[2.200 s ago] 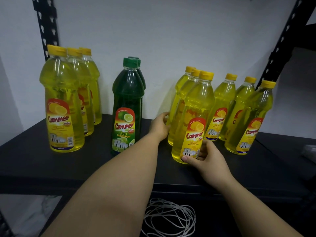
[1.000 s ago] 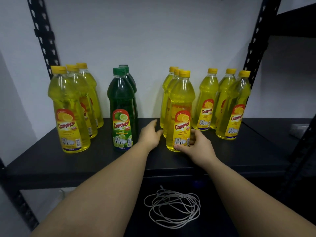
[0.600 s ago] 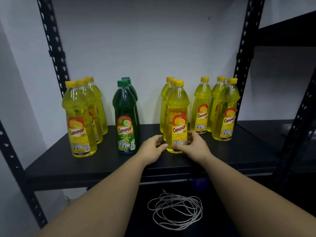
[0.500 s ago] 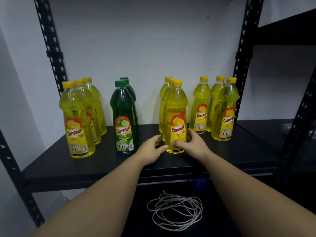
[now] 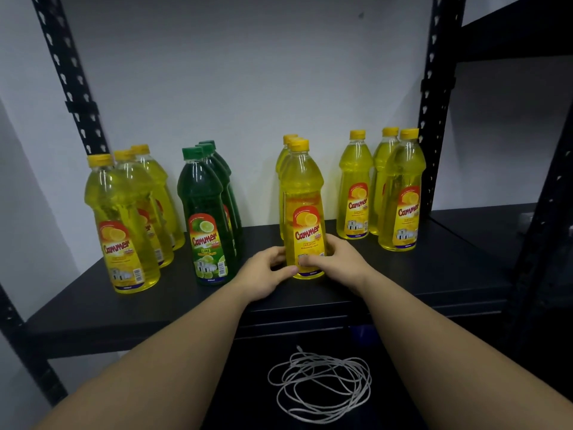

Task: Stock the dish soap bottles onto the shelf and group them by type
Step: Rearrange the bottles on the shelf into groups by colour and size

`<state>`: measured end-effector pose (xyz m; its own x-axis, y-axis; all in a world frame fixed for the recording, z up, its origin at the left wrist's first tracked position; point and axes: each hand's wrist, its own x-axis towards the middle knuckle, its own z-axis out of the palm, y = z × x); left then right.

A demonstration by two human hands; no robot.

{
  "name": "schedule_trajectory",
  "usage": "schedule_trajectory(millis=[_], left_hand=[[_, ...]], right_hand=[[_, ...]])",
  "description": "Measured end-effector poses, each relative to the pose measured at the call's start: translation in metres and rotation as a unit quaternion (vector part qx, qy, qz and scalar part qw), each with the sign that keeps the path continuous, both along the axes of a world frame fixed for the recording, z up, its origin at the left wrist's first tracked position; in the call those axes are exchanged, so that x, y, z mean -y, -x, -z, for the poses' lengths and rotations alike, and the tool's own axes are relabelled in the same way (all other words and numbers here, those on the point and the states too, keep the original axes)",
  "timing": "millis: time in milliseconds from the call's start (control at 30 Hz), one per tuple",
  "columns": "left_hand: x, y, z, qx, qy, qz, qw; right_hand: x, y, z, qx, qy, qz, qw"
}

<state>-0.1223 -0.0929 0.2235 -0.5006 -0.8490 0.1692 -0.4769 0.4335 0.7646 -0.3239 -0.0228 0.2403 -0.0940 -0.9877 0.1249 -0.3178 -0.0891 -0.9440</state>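
Observation:
On the black shelf (image 5: 93, 308) stand rows of dish soap bottles. A front yellow lemon bottle (image 5: 303, 197) stands upright at the middle, with two more yellow ones lined up behind it. My left hand (image 5: 263, 274) and my right hand (image 5: 338, 262) both curl around its base from either side. Three larger yellow bottles (image 5: 121, 218) stand in a row at the left. Three green lime bottles (image 5: 204, 212) stand between them and the middle row. Three slim yellow bottles (image 5: 400, 193) stand at the right.
Black perforated uprights (image 5: 434, 88) frame the shelf, with a white wall behind. A coil of white cord (image 5: 319, 386) lies on the dark surface below the shelf. Another black shelf (image 5: 483, 225) adjoins at the right.
My left hand has come from the shelf surface onto the front middle bottle's base, joining my right hand. The view has pulled back from the shelf.

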Motion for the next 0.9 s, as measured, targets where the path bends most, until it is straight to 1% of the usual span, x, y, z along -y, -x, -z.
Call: schedule_trajectory(millis=[233,300,467,567,633,767,900], left_hand=[[-0.005,-0.003,0.0,-0.019,-0.013,0.002,1.0],[-0.003,-0.004,0.002,-0.022,-0.011,-0.002,1.0],[-0.005,-0.002,0.001,-0.029,-0.008,-0.002,1.0],[-0.005,-0.003,0.001,-0.03,-0.01,-0.003,0.999],[-0.004,-0.004,0.002,-0.032,-0.013,-0.002,0.999],[-0.005,-0.004,0.001,-0.029,-0.014,-0.005,0.999],[-0.007,-0.003,-0.001,-0.027,-0.014,-0.003,1.0]], right_hand=[[0.004,-0.002,0.005,-0.062,0.011,0.006,0.998],[0.005,-0.001,0.004,-0.049,0.006,0.0,0.999],[0.008,0.01,0.0,0.035,-0.033,0.011,0.999],[0.008,0.009,-0.001,0.004,-0.034,-0.018,0.999],[0.008,0.007,-0.002,-0.016,-0.017,-0.035,0.999],[0.009,0.006,-0.001,0.006,0.002,-0.032,0.999],[0.01,0.007,0.001,0.005,0.011,-0.031,0.999]])
